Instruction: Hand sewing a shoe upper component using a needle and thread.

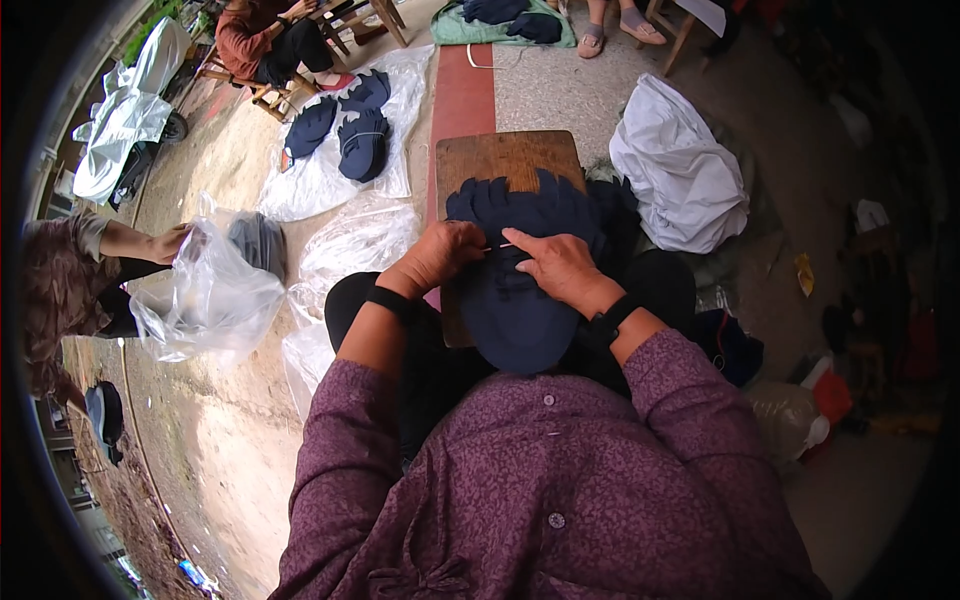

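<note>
In the head view, a stack of dark navy cloth pieces (520,325) is lying partly over a wooden table (505,150), directly in front of the person (500,450). The left hand (440,255) is curling its fingers, apparently pinching a thin pale tie (497,247). The right hand (560,268) is pointing its index finger toward the tie; whether it is gripping anything, one cannot tell. The tie could be slipping loose if the pull were easing on one side, and the pieces could be fanning out of line if the hands were pressing unevenly. The stack is showing a smooth, rounded near edge and jagged, tooth-like tabs at the far end.
</note>
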Available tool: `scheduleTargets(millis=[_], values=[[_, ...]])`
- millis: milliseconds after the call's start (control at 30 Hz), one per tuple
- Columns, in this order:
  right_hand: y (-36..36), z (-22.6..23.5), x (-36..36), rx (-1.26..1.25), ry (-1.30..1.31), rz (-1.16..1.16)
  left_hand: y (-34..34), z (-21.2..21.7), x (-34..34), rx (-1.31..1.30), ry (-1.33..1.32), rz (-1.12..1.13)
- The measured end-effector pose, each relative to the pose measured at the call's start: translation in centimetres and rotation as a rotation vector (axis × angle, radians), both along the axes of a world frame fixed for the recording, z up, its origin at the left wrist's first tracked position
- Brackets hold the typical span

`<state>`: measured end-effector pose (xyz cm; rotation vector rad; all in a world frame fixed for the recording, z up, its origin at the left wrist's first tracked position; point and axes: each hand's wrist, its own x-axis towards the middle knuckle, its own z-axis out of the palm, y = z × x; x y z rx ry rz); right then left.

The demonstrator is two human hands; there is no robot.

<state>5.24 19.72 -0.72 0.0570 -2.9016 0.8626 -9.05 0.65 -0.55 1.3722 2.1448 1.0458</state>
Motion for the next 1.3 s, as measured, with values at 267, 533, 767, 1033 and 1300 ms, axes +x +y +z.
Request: scheduleTargets(millis=[267, 533, 767, 1033, 1300], values=[[0.0, 0.7, 0.1, -0.016, -0.076, -0.093, 1.3, 0.2, 0.5, -0.077, -0.032, 0.165], [0.4, 0.2, -0.4, -0.104, -0.037, -0.124, 2.0, -0.2, 0.3, -0.156, -0.254, 0.219], [-0.2, 1.3, -1.9, 0.066, -0.080, -0.138, 2.5, -0.8, 0.2, -0.191, 0.152, 0.098], [-0.1, 1.1, -2.8, 0.024, -0.081, -0.066, 1.6, -1.6, 1.0, -0.101, 0.112, 0.216], [1.4, 1.7, -4.3, 0.147, -0.289, 0.021, 3.6, -3.0, 0.8, 0.004, 0.113, 0.226]])
